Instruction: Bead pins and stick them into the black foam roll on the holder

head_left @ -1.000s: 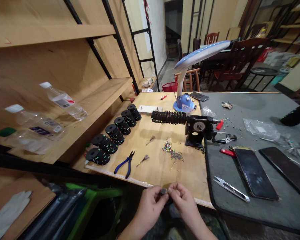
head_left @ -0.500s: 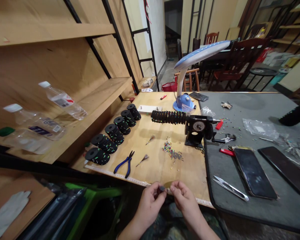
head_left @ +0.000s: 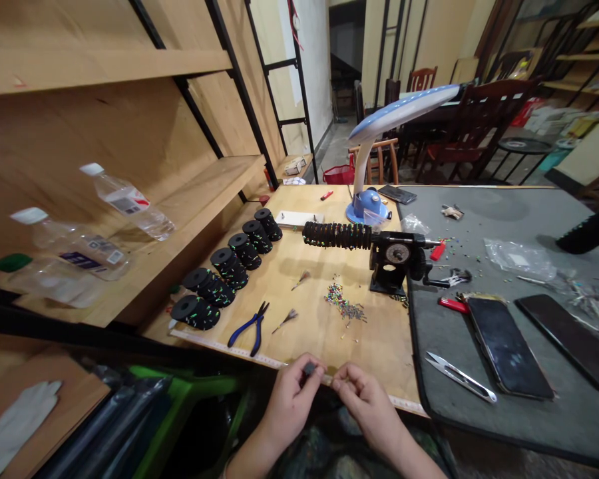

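My left hand (head_left: 292,406) is at the front edge of a wooden workboard (head_left: 379,352), pinching a small dark piece (head_left: 309,368) between finger and thumb. Just to its right, my right hand (head_left: 367,402) has its fingertips pinched together, and I cannot make out anything in them. Both hands are over the measuring tape (head_left: 229,347) along the board's edge. Farther up the board are black spools flecked with colour (head_left: 194,313), blue-handled pliers (head_left: 249,328) and scattered coloured beads (head_left: 343,306).
A clamped hand winder (head_left: 394,259) holds a black coiled rod (head_left: 337,235), beside a blue desk lamp (head_left: 364,206). Thread snips (head_left: 460,378) and a phone (head_left: 506,349) lie on a grey mat (head_left: 479,426). Plastic bottles (head_left: 127,203) stand on shelves at left.
My hands have drawn apart, and the dark piece now sits in my left hand alone, slightly higher and farther left. The items on the board have not moved.
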{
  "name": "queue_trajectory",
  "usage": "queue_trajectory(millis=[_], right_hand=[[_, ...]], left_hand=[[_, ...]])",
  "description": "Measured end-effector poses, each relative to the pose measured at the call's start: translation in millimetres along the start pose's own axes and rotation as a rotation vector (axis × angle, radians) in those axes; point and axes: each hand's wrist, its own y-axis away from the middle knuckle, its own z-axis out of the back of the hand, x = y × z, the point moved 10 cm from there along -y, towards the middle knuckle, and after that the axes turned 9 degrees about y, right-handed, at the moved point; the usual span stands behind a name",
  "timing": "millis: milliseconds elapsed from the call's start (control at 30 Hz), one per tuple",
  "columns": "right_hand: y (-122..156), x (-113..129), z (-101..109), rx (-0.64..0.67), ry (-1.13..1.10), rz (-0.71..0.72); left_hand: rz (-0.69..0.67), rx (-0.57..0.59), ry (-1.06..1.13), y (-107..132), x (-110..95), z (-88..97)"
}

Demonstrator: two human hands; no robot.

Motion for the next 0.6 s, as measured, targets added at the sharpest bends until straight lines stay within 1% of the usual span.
queue_trajectory(millis=[100, 200, 267, 400, 433, 500, 567, 600], right_hand=[[-0.3, 6.4, 0.1, -0.033, -0.002, 0.012], [1.1, 13.1, 1.8, -0.074, -0.005, 0.017], [2.6, 16.3, 3.4, -0.093, -0.004, 0.018], [6.1, 18.4, 7.1, -0.113, -0.038, 0.021], [6.9, 17.3, 7.7, -0.11, -0.053, 0.015], [8.5, 13.4, 9.2, -0.109, -0.088, -0.012], [9.7, 7.7, 10.0, -0.103, -0.144, -0.064], [10.0, 5.4, 9.8, -0.098, -0.186, -0.09]], left_hand=[[-0.01, -0.014, 0.025, -2.7, -2.4, 3.0], [0.023, -0.034, 0.13, -4.2, -1.8, 0.4], [0.079, -0.059, 0.261, -4.7, 0.2, -3.0], [0.194, -0.139, 0.627, -8.0, 3.1, -6.0], [0.212, -0.166, 0.7, -10.0, 3.4, -3.5], [0.224, -0.231, 0.794, -15.3, 3.4, 8.2], [0.212, -0.297, 0.824, -20.4, 4.0, 26.1], [0.212, -0.308, 0.821, -22.3, 5.4, 33.4]])
